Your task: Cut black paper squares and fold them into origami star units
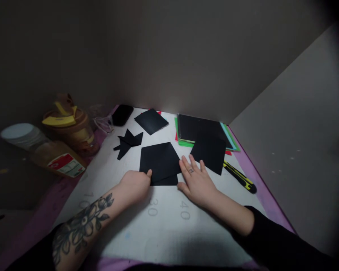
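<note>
A black sheet of paper (159, 160), folded over so that a lower layer shows along its near edge, lies in the middle of the white mat. My left hand (137, 184) is closed at its lower left corner, thumb on top and the other fingers curled. Flat against the right edge of the same sheet, my right hand (197, 182) has its fingers spread. Just beyond the right fingertips lies another black paper square (210, 152), partly over a stack of coloured paper. A folded black paper figure (128, 143) with several points rests left of the sheet.
A yellow-and-black utility knife (240, 177) lies at the right, near the stack of coloured paper (200, 126). Toward the back are a black square (151, 121) and a dark phone-like object (122, 114). A labelled bottle (42, 150) and a brown lidded cup (70, 128) stand left; walls close in behind and right.
</note>
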`<state>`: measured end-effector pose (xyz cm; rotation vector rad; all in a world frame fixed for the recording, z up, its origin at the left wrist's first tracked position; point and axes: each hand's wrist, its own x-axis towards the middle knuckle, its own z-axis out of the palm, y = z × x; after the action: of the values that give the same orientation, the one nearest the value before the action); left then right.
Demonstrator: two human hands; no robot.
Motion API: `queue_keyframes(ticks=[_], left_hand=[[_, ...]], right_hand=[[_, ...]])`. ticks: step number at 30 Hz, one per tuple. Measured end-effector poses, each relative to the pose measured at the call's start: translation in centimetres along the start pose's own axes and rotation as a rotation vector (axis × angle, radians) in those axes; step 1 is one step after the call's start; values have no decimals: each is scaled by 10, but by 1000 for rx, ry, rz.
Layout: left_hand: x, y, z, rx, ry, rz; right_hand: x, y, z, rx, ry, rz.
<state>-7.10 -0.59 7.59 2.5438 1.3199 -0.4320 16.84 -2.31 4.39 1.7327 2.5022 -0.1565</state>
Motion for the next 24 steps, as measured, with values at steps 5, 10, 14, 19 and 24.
queue_keyframes(ticks=[5,10,14,19,24], left_hand=[[6,-8,-11,23,16,12],[12,-17,-25,-41,-57,40],[11,-21,-24,-63,-48,27],[4,-15,-9,-1,-32,-44],[-3,-2,0,12,-36,-118]], right_hand=[[4,-38,5,169,-146,-231],[15,-66,4,283,-193,-317],[18,-65,3,330,-182,-306],[6,-34,10,296,-144,-245],[0,-7,-8,144,-118,-25]])
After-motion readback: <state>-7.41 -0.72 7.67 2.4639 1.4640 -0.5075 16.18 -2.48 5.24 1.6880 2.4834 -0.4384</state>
